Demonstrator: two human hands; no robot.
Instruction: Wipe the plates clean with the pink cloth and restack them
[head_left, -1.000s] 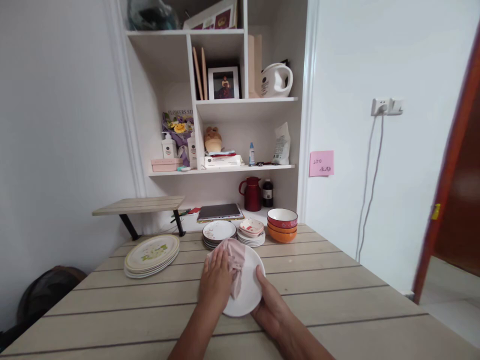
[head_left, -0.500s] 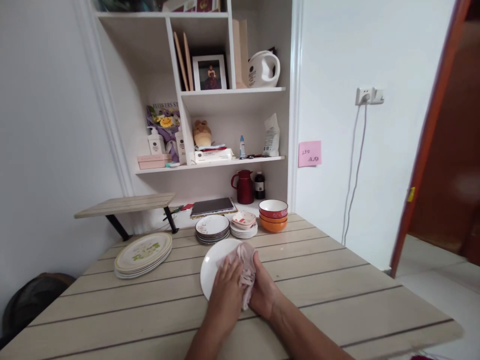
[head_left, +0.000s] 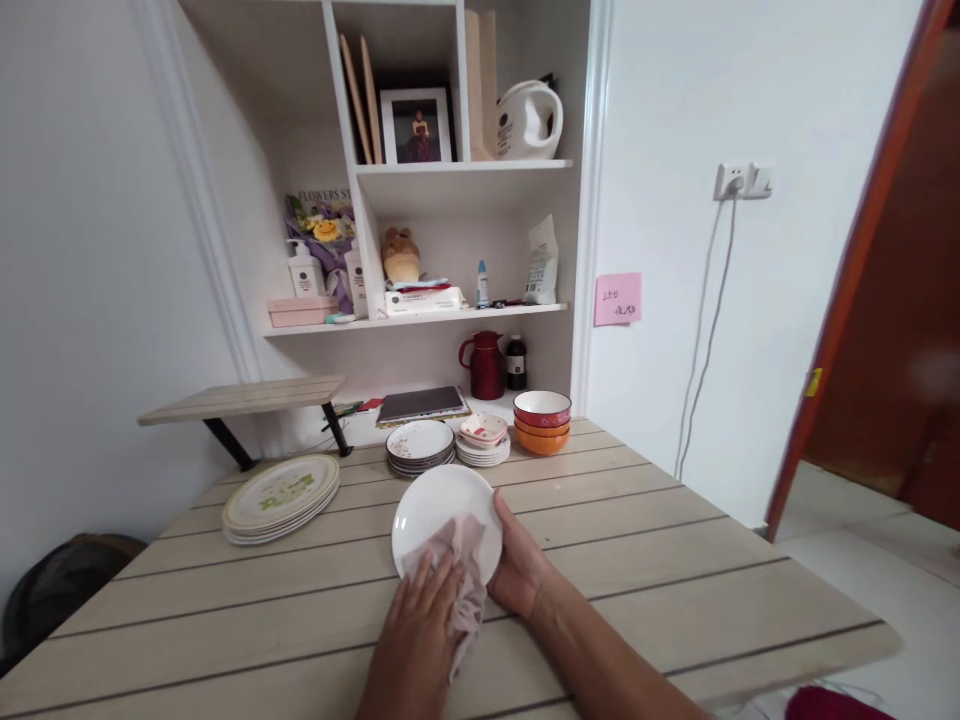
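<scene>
A white plate (head_left: 442, 505) is held tilted just above the wooden table (head_left: 637, 560) in front of me. My right hand (head_left: 520, 570) grips its right rim, thumb on the face. My left hand (head_left: 421, 625) lies over a pink cloth (head_left: 463, 565) and presses it against the plate's near edge, fingers curled on the cloth. The cloth hangs down below the plate.
Behind the plate stand a stack of oval plates (head_left: 279, 497), a stack of small flowered plates (head_left: 420, 445), small dishes (head_left: 484, 440) and stacked red and orange bowls (head_left: 542, 420). White shelves (head_left: 450, 170) rise at the table's back. A low wooden riser (head_left: 244, 400) sits at the left.
My left hand has drawn the cloth from the plate's right side down to its near edge. The view has shifted slightly, showing more of the plate's bare face.
</scene>
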